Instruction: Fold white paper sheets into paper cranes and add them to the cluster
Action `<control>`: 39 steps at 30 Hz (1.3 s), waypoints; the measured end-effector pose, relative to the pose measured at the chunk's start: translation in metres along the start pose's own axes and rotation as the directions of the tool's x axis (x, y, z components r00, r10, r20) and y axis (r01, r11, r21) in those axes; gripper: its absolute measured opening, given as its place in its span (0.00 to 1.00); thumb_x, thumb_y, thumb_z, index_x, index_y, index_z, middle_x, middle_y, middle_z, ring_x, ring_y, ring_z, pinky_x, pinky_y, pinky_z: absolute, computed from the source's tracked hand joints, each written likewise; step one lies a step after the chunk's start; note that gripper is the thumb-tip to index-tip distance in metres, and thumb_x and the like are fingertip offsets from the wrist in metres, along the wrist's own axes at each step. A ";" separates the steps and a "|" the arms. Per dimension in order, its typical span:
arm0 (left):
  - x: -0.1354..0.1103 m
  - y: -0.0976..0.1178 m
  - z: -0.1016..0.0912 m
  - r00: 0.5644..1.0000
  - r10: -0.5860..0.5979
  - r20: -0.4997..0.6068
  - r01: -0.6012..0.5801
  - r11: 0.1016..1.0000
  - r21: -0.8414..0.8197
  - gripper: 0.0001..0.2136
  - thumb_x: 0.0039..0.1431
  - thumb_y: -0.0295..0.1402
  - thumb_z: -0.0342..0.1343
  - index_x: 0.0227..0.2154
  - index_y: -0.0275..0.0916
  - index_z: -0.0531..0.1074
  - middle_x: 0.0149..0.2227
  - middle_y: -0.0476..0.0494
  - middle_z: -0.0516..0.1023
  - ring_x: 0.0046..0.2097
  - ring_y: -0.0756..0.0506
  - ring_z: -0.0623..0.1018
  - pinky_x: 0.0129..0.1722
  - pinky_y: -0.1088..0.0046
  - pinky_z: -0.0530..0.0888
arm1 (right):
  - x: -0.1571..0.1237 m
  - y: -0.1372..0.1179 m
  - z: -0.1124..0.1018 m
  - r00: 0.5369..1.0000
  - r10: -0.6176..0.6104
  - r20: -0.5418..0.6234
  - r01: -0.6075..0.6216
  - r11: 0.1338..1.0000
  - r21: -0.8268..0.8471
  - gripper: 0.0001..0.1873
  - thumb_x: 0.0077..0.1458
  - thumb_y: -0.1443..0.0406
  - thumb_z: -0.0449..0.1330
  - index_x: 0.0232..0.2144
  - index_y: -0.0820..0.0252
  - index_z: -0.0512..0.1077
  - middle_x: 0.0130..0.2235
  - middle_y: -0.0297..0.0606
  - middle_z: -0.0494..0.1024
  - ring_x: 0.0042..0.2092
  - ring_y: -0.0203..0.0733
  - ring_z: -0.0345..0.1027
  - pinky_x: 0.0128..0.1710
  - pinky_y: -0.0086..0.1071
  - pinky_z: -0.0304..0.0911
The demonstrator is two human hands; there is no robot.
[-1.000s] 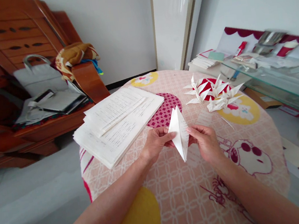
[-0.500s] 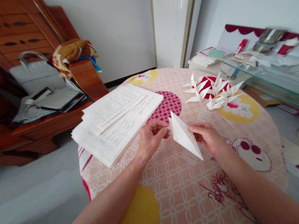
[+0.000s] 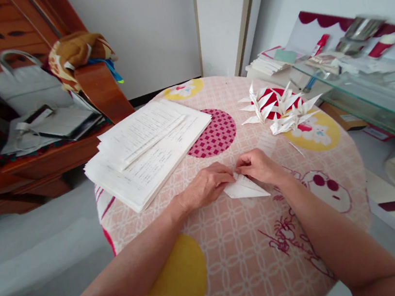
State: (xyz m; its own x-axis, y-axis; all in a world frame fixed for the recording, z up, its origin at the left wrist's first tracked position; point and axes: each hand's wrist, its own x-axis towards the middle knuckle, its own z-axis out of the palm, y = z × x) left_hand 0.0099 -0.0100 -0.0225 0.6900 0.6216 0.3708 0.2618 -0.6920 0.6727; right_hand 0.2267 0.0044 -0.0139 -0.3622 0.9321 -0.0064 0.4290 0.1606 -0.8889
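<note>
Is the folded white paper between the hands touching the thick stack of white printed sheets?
Apart. The head view shows pink, white-patterned tablecloth and the left hand separating the folded white paper from the stack.

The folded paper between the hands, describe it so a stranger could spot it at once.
Find the rounded, pink-covered table; near its middle the left hand and right hand nearly meet at the folded paper, a white piece with a sharp tip pointing rightward. Unlike the spiky paper figures beyond it and the flat stack of sheets to its left, it alone is touched by both hands.
</note>
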 end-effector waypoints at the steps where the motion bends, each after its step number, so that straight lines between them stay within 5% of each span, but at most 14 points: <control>1: 0.000 -0.002 0.001 1.000 -0.008 0.005 0.008 1.000 0.013 0.11 0.64 0.28 0.52 0.37 0.40 0.81 0.43 0.36 0.81 0.45 0.42 0.79 0.47 0.65 0.74 | 0.002 0.001 0.001 0.999 -0.043 -0.021 0.042 0.998 -0.056 0.05 0.45 0.68 0.63 0.20 0.60 0.77 0.19 0.29 0.73 0.23 0.33 0.61 0.23 0.26 0.52; 9: 0.000 -0.002 -0.002 0.998 0.005 0.055 -0.009 0.998 0.068 0.11 0.65 0.29 0.52 0.37 0.40 0.81 0.42 0.37 0.81 0.44 0.43 0.79 0.45 0.67 0.73 | -0.009 -0.004 -0.002 0.982 -0.147 -0.117 0.092 0.918 -0.387 0.07 0.49 0.71 0.60 0.22 0.59 0.77 0.23 0.33 0.76 0.26 0.36 0.65 0.29 0.30 0.54; 15: -0.002 -0.007 -0.003 0.998 0.019 0.059 -0.026 0.992 0.121 0.10 0.64 0.29 0.53 0.38 0.40 0.81 0.44 0.37 0.81 0.44 0.44 0.79 0.44 0.69 0.74 | -0.018 -0.008 -0.005 0.999 -0.019 -0.031 0.010 0.960 -0.279 0.03 0.46 0.69 0.64 0.28 0.60 0.78 0.26 0.34 0.79 0.29 0.38 0.70 0.29 0.30 0.57; 25: -0.002 -0.005 -0.002 0.996 0.082 0.032 -0.087 0.975 0.203 0.09 0.65 0.27 0.53 0.36 0.37 0.79 0.42 0.39 0.80 0.42 0.45 0.79 0.41 0.71 0.75 | -0.022 -0.011 -0.001 0.993 0.107 0.056 -0.096 0.980 -0.175 0.14 0.44 0.76 0.60 0.36 0.65 0.77 0.23 0.29 0.74 0.25 0.34 0.65 0.27 0.27 0.56; 29: -0.002 -0.004 -0.002 0.996 0.085 -0.003 -0.082 0.969 0.234 0.08 0.64 0.25 0.53 0.37 0.37 0.78 0.41 0.39 0.80 0.42 0.45 0.78 0.41 0.70 0.75 | -0.015 -0.006 0.001 0.999 -0.030 -0.028 0.022 0.967 -0.253 0.15 0.44 0.77 0.57 0.35 0.63 0.76 0.23 0.28 0.72 0.26 0.33 0.64 0.29 0.27 0.55; 34: -0.001 -0.001 0.001 0.996 0.094 -0.007 -0.091 0.972 0.215 0.10 0.62 0.21 0.51 0.37 0.36 0.77 0.41 0.39 0.79 0.43 0.45 0.77 0.42 0.69 0.74 | -0.016 -0.009 -0.001 0.982 -0.183 -0.040 0.136 0.846 -0.516 0.10 0.49 0.78 0.57 0.30 0.63 0.75 0.31 0.36 0.74 0.33 0.38 0.66 0.34 0.30 0.56; 39: -0.002 0.002 0.000 0.997 0.044 0.064 -0.055 0.982 0.181 0.10 0.64 0.22 0.50 0.36 0.35 0.77 0.38 0.40 0.79 0.41 0.46 0.77 0.42 0.71 0.73 | -0.035 -0.025 0.005 0.974 -0.175 0.144 0.227 0.772 -0.594 0.05 0.55 0.74 0.61 0.31 0.63 0.76 0.33 0.38 0.74 0.36 0.39 0.68 0.37 0.31 0.58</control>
State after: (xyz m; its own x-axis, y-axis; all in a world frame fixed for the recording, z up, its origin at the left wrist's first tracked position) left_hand 0.0089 -0.0119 -0.0218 0.7424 0.5661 0.3582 0.3414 -0.7798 0.5247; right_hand 0.2247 -0.0338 0.0064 -0.5468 0.8330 0.0840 0.7404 0.5280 -0.4159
